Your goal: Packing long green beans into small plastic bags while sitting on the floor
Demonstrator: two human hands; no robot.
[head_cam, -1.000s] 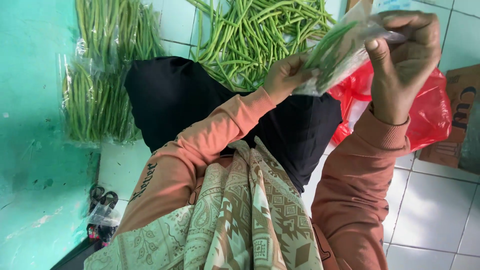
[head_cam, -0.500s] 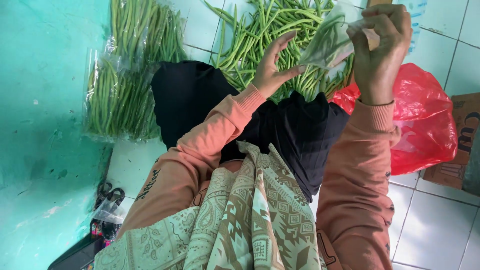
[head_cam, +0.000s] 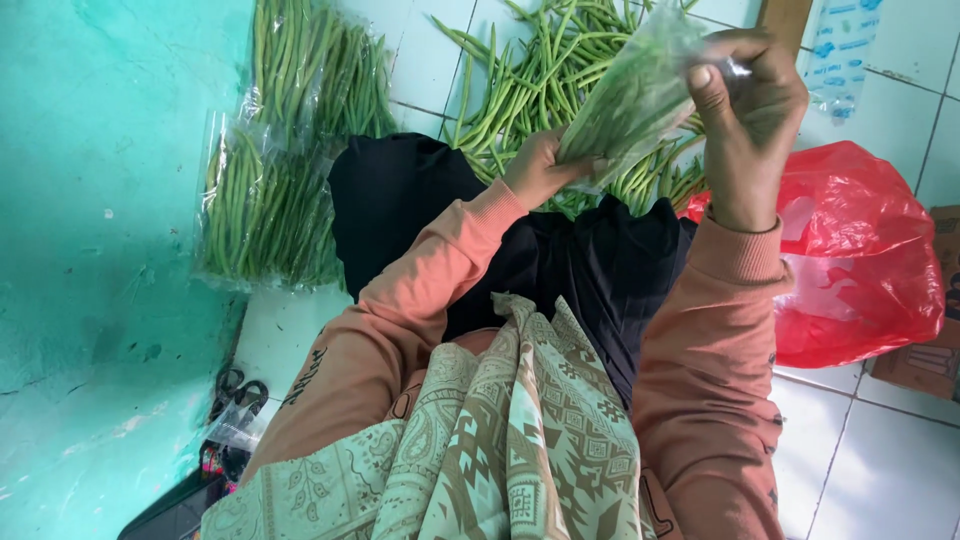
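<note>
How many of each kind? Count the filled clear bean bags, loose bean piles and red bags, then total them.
Filled clear bean bags: 3 (held bag, lower floor bag, upper floor bag)
Loose bean piles: 1
Red bags: 1
Total: 5

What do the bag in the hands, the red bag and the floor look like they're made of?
Clear bag, held by both the left hand and the right hand: thin see-through plastic film, glossy and crinkled, with green beans showing through it. Red bag: thin plastic too, shiny and creased. Floor: probably glazed ceramic tile, pale and smooth with grout lines.
</note>
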